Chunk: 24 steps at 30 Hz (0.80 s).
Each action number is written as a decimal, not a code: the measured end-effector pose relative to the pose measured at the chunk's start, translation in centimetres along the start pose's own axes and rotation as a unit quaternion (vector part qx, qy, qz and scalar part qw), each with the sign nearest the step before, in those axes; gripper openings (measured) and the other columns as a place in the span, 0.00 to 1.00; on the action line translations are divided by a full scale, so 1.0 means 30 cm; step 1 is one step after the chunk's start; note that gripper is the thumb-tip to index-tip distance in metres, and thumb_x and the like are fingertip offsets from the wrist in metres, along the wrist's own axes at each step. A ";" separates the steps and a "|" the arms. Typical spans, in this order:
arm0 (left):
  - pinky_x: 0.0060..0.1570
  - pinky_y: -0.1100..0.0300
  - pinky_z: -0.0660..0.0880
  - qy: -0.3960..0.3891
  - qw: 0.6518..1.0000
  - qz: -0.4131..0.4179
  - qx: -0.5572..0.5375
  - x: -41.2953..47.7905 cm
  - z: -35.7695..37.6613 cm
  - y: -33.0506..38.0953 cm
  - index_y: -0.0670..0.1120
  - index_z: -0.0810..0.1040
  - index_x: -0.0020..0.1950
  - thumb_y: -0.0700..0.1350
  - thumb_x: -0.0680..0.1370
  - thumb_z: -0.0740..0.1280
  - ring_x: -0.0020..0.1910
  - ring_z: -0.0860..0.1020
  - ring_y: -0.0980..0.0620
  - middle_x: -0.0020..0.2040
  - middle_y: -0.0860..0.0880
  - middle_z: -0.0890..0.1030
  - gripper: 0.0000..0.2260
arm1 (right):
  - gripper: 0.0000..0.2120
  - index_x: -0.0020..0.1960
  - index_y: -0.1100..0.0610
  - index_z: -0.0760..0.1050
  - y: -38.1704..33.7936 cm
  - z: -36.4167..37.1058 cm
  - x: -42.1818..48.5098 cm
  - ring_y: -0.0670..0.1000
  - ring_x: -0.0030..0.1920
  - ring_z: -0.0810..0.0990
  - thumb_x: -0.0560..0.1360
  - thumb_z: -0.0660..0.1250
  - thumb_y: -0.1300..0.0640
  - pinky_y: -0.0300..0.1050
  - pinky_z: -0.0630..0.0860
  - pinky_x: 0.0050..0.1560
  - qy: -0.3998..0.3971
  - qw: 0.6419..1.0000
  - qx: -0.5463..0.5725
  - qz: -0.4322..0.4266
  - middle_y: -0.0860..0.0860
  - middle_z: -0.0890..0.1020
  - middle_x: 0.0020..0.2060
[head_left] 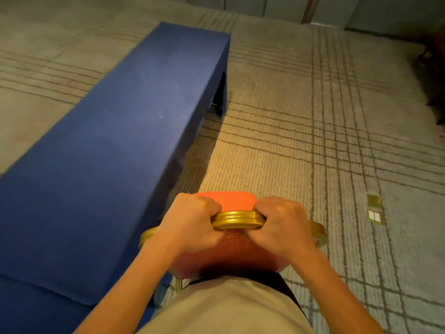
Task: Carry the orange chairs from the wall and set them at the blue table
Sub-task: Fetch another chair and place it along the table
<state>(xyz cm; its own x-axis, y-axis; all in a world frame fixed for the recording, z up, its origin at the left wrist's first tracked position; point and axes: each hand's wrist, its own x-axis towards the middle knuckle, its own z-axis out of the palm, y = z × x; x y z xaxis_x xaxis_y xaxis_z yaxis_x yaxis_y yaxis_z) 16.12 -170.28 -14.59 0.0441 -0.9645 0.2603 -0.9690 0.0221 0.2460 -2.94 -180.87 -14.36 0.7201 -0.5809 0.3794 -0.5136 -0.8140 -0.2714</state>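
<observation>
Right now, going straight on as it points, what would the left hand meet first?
The left hand grips the gold rail; past that, probably just open carpet; the blue table lies to its left.

The table [115, 145] is covered in matt blue cloth with a fine, even weave. The top rail [237, 220] of the orange chair [234, 238] is finished in glossy gold, ribbed and reflective (metal or painted wood cannot be told). The seat [231, 201] is upholstered in smooth matt orange cloth, the back [236, 254] in a redder fabric woven with scrolls. A rough, looped beige carpet [277, 141] is laid, with a shiny brass-coloured plate [374, 208] set in.
</observation>
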 end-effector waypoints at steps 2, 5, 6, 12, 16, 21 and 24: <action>0.27 0.62 0.54 0.003 0.999 -0.034 -0.004 0.035 0.000 -0.053 0.52 0.55 0.28 0.52 0.61 0.68 0.24 0.57 0.50 0.22 0.48 0.70 0.20 | 0.15 0.28 0.54 0.71 0.015 0.030 0.085 0.54 0.31 0.78 0.64 0.66 0.43 0.45 0.70 0.28 -0.013 1.000 0.010 -0.015 0.48 0.76 0.27; 0.27 0.61 0.56 0.007 0.996 -0.091 0.010 0.081 0.006 -0.116 0.53 0.54 0.27 0.53 0.62 0.67 0.23 0.59 0.49 0.23 0.48 0.70 0.19 | 0.14 0.29 0.54 0.73 0.052 0.085 0.221 0.54 0.31 0.79 0.64 0.65 0.44 0.45 0.71 0.28 -0.039 0.997 0.027 -0.053 0.49 0.77 0.27; 0.27 0.60 0.57 0.007 0.994 -0.111 0.016 0.094 0.008 -0.136 0.52 0.56 0.27 0.53 0.62 0.67 0.23 0.60 0.49 0.23 0.49 0.70 0.18 | 0.14 0.29 0.54 0.73 0.065 0.107 0.267 0.54 0.32 0.79 0.64 0.65 0.44 0.45 0.70 0.28 -0.048 0.996 0.032 -0.068 0.49 0.77 0.27; 0.28 0.61 0.56 0.007 0.971 -0.231 0.065 0.179 0.042 -0.246 0.52 0.58 0.28 0.53 0.64 0.68 0.24 0.59 0.49 0.24 0.51 0.69 0.17 | 0.12 0.30 0.54 0.74 0.133 0.267 0.545 0.55 0.31 0.79 0.64 0.65 0.46 0.47 0.71 0.28 -0.106 0.976 0.096 -0.162 0.49 0.77 0.28; 0.27 0.64 0.51 0.011 0.948 -0.306 0.087 0.248 0.047 -0.299 0.52 0.58 0.28 0.53 0.63 0.67 0.24 0.58 0.50 0.24 0.53 0.62 0.16 | 0.12 0.30 0.54 0.73 0.166 0.363 0.724 0.55 0.32 0.79 0.64 0.66 0.45 0.47 0.70 0.28 -0.141 0.957 0.119 -0.225 0.49 0.77 0.28; 0.28 0.65 0.47 0.033 0.922 -0.369 0.116 0.321 0.041 -0.331 0.55 0.49 0.30 0.55 0.63 0.63 0.25 0.56 0.50 0.23 0.51 0.69 0.20 | 0.12 0.30 0.53 0.72 0.173 0.427 0.889 0.55 0.30 0.78 0.63 0.65 0.45 0.44 0.68 0.27 -0.138 0.934 0.162 -0.288 0.49 0.76 0.28; 0.28 0.66 0.46 0.030 0.903 -0.410 0.125 0.328 0.020 -0.341 0.55 0.47 0.31 0.54 0.62 0.64 0.25 0.55 0.49 0.23 0.51 0.69 0.23 | 0.10 0.31 0.52 0.74 0.146 0.452 0.965 0.54 0.30 0.77 0.63 0.65 0.45 0.45 0.69 0.27 -0.149 0.912 0.181 -0.338 0.48 0.76 0.28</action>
<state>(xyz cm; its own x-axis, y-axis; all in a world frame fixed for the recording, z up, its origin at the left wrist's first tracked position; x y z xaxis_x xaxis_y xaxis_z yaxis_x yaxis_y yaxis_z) 26.33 -180.15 -15.12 0.7775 -0.6137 0.1374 -0.6289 -0.7603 0.1627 21.98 -201.25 -16.57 0.9374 0.1229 0.3259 0.2427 -0.9015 -0.3583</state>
